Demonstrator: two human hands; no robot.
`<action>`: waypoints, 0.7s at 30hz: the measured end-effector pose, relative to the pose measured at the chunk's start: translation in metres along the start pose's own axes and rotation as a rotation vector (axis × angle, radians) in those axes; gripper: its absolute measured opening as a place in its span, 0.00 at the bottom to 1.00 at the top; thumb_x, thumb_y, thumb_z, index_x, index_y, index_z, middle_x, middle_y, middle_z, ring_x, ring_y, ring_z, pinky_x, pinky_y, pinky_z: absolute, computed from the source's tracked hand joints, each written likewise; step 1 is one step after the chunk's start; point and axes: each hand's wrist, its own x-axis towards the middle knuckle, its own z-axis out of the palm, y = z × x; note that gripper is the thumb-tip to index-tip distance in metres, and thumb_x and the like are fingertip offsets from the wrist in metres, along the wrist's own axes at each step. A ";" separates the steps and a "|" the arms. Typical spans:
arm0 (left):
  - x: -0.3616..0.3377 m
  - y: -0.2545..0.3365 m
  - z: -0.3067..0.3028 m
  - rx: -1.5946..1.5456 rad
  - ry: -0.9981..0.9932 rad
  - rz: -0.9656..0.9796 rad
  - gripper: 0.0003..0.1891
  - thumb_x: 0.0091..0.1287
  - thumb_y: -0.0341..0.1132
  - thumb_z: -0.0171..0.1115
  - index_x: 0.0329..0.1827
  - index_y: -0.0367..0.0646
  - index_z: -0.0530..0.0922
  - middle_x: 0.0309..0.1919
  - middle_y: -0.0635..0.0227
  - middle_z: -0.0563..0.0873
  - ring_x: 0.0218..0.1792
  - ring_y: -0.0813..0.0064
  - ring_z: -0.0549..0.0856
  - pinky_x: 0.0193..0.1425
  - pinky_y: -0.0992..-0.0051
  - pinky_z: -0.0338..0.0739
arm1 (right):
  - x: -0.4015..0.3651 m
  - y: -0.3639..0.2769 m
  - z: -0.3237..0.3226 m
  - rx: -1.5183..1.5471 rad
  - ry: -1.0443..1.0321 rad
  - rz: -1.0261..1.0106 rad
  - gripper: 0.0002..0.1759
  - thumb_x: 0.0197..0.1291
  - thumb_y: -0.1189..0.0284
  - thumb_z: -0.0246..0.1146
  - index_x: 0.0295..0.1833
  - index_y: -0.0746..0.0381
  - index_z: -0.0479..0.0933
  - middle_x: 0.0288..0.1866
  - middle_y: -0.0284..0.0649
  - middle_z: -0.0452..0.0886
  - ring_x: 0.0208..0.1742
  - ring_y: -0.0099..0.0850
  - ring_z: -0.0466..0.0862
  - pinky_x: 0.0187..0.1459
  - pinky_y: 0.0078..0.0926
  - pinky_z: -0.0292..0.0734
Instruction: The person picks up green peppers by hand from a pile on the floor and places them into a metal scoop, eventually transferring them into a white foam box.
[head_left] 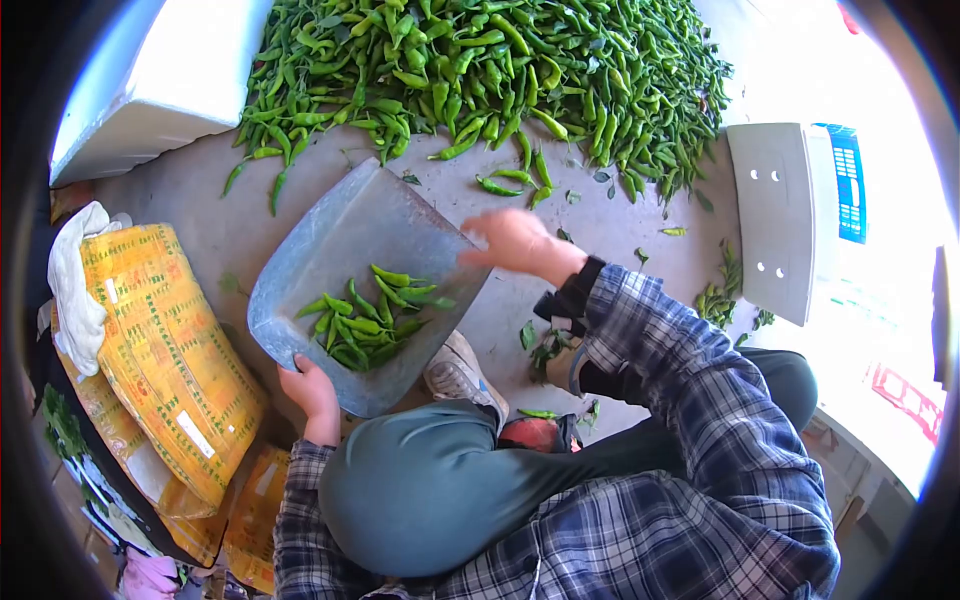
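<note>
Gathering of green peppers (370, 315) into the metal scoop (330, 240) is judged to be in hand. The scoop is gripped at its near rim by the left hand (312, 392). A small heap lies inside it, just left of the right hand (512, 240), which is blurred at the scoop's right edge, perhaps touching it; its spread cannot be told. A reach to the big pile (480, 70) beyond is called for next.

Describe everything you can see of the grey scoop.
The scoop is a broad, scuffed, dull grey metal tray with raised side rims, open end toward the pepper pile, over the concrete floor. Some green peppers lie in its near part. The left hand holds its near edge; the blurred right hand is at its right rim.
</note>
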 end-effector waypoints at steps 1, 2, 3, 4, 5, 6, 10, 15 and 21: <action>-0.001 0.003 0.000 0.020 0.002 -0.002 0.15 0.64 0.26 0.48 0.51 0.26 0.70 0.45 0.45 0.79 0.46 0.52 0.79 0.53 0.64 0.70 | 0.012 0.013 0.002 -0.090 0.230 0.023 0.15 0.53 0.62 0.59 0.44 0.58 0.75 0.43 0.45 0.78 0.39 0.44 0.81 0.40 0.41 0.76; -0.001 0.005 -0.001 0.041 0.003 -0.004 0.15 0.64 0.26 0.48 0.51 0.26 0.71 0.45 0.44 0.79 0.46 0.52 0.79 0.52 0.64 0.70 | 0.025 0.025 0.004 -0.086 0.344 0.188 0.15 0.54 0.64 0.59 0.45 0.59 0.74 0.43 0.47 0.77 0.38 0.45 0.81 0.40 0.40 0.76; 0.000 0.003 -0.001 0.042 0.006 -0.001 0.15 0.64 0.26 0.48 0.51 0.26 0.71 0.45 0.44 0.79 0.46 0.52 0.79 0.52 0.64 0.70 | 0.032 0.030 0.000 -0.138 0.317 0.231 0.15 0.53 0.66 0.59 0.46 0.59 0.73 0.44 0.48 0.75 0.39 0.46 0.81 0.39 0.40 0.77; 0.000 0.001 -0.001 0.051 0.006 0.002 0.15 0.64 0.26 0.48 0.51 0.26 0.71 0.44 0.44 0.80 0.46 0.51 0.79 0.52 0.64 0.70 | 0.035 0.035 -0.002 -0.189 0.289 0.277 0.15 0.53 0.68 0.60 0.47 0.59 0.73 0.44 0.49 0.74 0.39 0.46 0.81 0.39 0.40 0.77; 0.001 0.000 -0.001 0.058 0.004 0.006 0.15 0.64 0.26 0.48 0.51 0.26 0.71 0.44 0.44 0.80 0.46 0.51 0.79 0.52 0.64 0.70 | 0.038 0.036 0.000 -0.189 0.292 0.279 0.15 0.53 0.68 0.60 0.47 0.59 0.73 0.44 0.49 0.74 0.39 0.46 0.81 0.39 0.40 0.77; 0.001 0.000 -0.001 0.055 0.004 0.010 0.15 0.64 0.26 0.48 0.51 0.26 0.71 0.44 0.44 0.80 0.46 0.51 0.79 0.52 0.64 0.70 | 0.043 0.036 0.003 -0.255 0.267 0.285 0.14 0.53 0.71 0.59 0.47 0.60 0.72 0.46 0.49 0.74 0.39 0.45 0.81 0.38 0.40 0.78; -0.001 0.000 0.000 0.043 0.008 0.039 0.15 0.64 0.26 0.48 0.51 0.26 0.70 0.44 0.44 0.79 0.46 0.51 0.79 0.52 0.63 0.70 | 0.054 0.039 0.007 -0.274 0.193 0.316 0.14 0.53 0.74 0.58 0.47 0.63 0.72 0.48 0.51 0.74 0.41 0.43 0.82 0.38 0.38 0.79; -0.003 0.006 -0.001 0.036 0.001 0.048 0.15 0.64 0.25 0.48 0.51 0.26 0.70 0.45 0.44 0.79 0.46 0.51 0.80 0.52 0.64 0.70 | 0.033 -0.021 -0.003 -0.088 0.107 0.268 0.17 0.52 0.71 0.57 0.49 0.64 0.73 0.46 0.50 0.77 0.43 0.44 0.82 0.41 0.34 0.79; -0.002 0.005 -0.001 -0.004 0.014 0.011 0.15 0.64 0.26 0.48 0.51 0.25 0.70 0.45 0.43 0.79 0.46 0.52 0.80 0.52 0.63 0.70 | 0.018 0.023 -0.014 -0.020 0.243 0.197 0.15 0.51 0.74 0.56 0.46 0.58 0.74 0.43 0.47 0.76 0.41 0.44 0.81 0.40 0.37 0.78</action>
